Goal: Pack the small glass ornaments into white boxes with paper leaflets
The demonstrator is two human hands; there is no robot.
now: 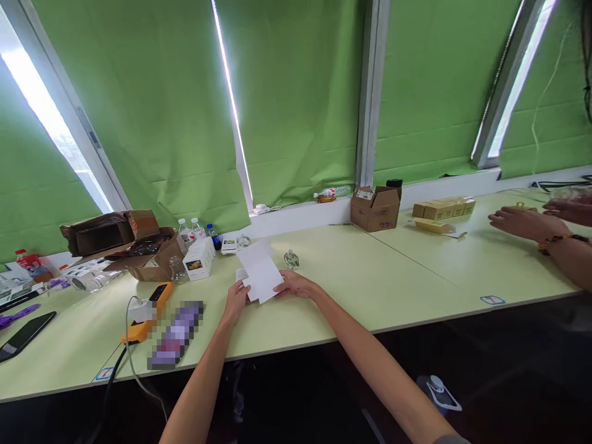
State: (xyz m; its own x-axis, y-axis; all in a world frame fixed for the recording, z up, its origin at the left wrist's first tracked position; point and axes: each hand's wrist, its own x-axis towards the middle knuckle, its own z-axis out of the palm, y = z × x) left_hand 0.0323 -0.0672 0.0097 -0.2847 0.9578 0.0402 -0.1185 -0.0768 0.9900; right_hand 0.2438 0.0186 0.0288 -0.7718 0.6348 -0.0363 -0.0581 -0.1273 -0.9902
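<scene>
A white unfolded carton (263, 271) with flaps sticking out is held above the table between my two hands. My left hand (237, 300) pinches its lower left edge. My right hand (296, 285) is closed on its lower right edge, thumb on top. Just beyond my right hand stands a small shiny round metal piece (291, 259). Behind the carton a similar metal piece (243, 241) lies beside a small white box (229, 246). What is under the carton is hidden.
White boxes (200, 259) stand left, beside bottles (186, 233) and open brown cartons (155, 256). Nearer are an orange power strip (161, 297) with cable and a blurred purple item (178, 336). Right: a brown box (377, 208), yellow boxes (444, 208) and another person's hands (522, 222).
</scene>
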